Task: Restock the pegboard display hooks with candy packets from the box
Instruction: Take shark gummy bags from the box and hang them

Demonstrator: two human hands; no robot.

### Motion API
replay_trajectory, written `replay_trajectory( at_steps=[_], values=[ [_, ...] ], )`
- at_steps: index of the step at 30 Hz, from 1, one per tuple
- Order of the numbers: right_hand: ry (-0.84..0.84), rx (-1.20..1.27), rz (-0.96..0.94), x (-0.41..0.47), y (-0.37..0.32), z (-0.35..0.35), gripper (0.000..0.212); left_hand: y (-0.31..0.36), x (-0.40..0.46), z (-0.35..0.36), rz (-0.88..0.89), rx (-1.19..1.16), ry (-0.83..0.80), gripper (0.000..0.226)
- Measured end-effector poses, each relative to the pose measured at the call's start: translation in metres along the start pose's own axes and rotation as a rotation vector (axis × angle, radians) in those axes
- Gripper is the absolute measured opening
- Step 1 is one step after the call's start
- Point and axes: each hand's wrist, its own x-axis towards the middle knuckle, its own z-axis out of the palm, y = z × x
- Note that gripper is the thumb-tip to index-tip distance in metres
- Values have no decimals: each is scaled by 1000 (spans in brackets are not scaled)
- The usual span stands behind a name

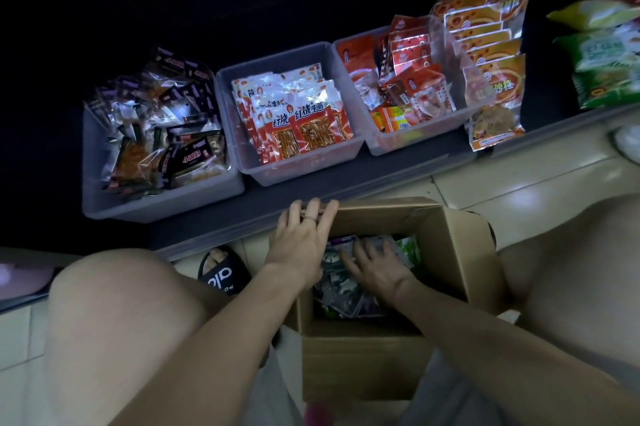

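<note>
An open cardboard box point(460, 252) stands on the floor between my knees. Inside it lie several candy packets point(337, 287) in purple, green and clear wrappers. My left hand point(303, 238) rests flat on the box's far left corner, fingers spread, a ring on one finger. My right hand point(372, 268) is down inside the box, fingers spread on top of the packets; whether it grips one is unclear. Orange snack packets point(491, 44) hang in a row at the upper right.
Three clear plastic bins sit on a low dark shelf point(346, 179): dark packets in the left bin point(162, 195), red-and-white ones in the middle bin point(304, 166), red ones in the right bin point(415, 138). Green bags point(606, 69) at far right. My sandalled foot point(223, 269) is beside the box.
</note>
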Motion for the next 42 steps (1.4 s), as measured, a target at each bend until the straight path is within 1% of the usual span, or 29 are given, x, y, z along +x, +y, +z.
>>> replay_trajectory(
  at_steps=[4,6,9,13,15,18,22,24,27,30,32,33,35,37,38,39,40,42],
  values=[
    [-30,29,57,1,4,2,80,0,-1,2,1,7,9,116],
    [-2,32,73,5,6,3,74,1,-1,2,-2,4,7,117],
    [59,99,132,15,20,6,70,1,0,1,-1,12,9,118],
    [-13,150,185,16,32,8,70,0,1,1,0,14,4,118],
    [-12,128,141,11,34,2,71,-1,2,0,2,8,0,119],
    [39,37,53,-1,42,-15,66,-2,4,-2,12,-2,-10,118],
    [70,-39,37,-28,50,-44,55,-1,2,-6,27,-52,-35,116],
    [105,-52,28,-49,55,-64,53,2,-2,-9,36,-90,-43,117],
    [202,-140,-25,-82,61,-88,52,6,-11,-22,50,-199,-20,112],
    [300,-210,-88,-111,72,-100,53,5,-23,-48,58,-382,66,96],
    [456,-241,-151,-133,84,-105,52,0,-32,-66,62,-583,117,88],
    [530,-273,-178,-143,90,-108,53,-4,-36,-73,63,-718,101,89],
    [664,-339,-224,-162,94,-117,47,-10,-43,-82,65,-915,22,107],
    [842,-383,-291,-177,93,-130,35,-16,-48,-87,65,-994,-62,124],
    [920,-384,-325,-183,92,-139,30,-18,-52,-91,65,-1022,-101,126],
    [982,-394,-350,-190,90,-148,25,-22,-56,-94,60,-1042,-139,124],
    [1046,-409,-374,-195,88,-158,21,-24,-61,-99,64,-1072,-167,117],
    [1145,-429,-414,-203,85,-178,15,-29,-73,-108,68,-1181,-230,91]
  ],
)
